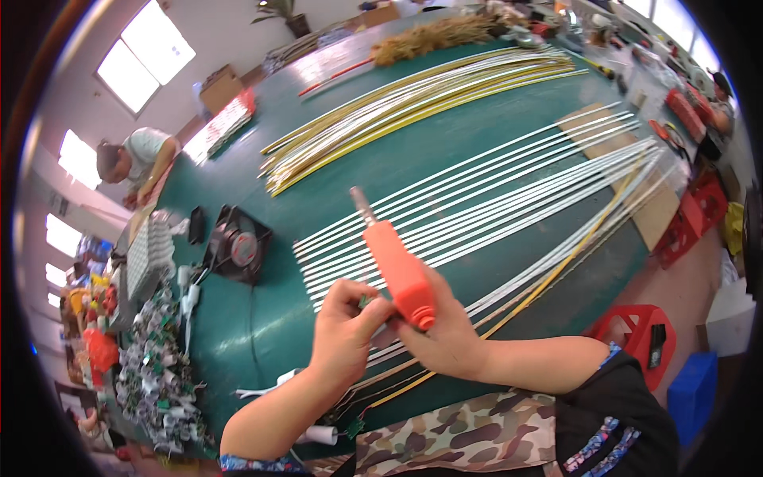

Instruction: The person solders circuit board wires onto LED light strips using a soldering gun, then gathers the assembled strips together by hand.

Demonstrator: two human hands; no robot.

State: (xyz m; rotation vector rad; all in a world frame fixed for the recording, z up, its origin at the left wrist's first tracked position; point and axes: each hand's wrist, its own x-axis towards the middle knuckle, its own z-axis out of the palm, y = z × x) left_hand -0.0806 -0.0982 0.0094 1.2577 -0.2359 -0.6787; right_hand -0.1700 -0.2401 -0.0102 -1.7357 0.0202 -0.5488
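Observation:
An orange handheld tool with a metal nozzle (397, 266), torch-like in shape, points away from me over the green table. My right hand (449, 338) is closed around its body from the right side. Close beside its base, my left hand (342, 330) pinches a small greenish piece (364, 302), mostly hidden by the fingers. Beneath and beyond both hands lie thin white strips (477, 191), side by side in a row. Several loose strips and a yellow one (548, 274) run under my right forearm toward my body.
A black fan (238, 245) stands left of the strips, near a pile of small circuit boards with white parts (159, 366). Yellow and silver strips (397, 111) lie farther back. Scissors (671, 137) and red stools (636, 338) are at right. Another person (139, 163) bends over the table's far left.

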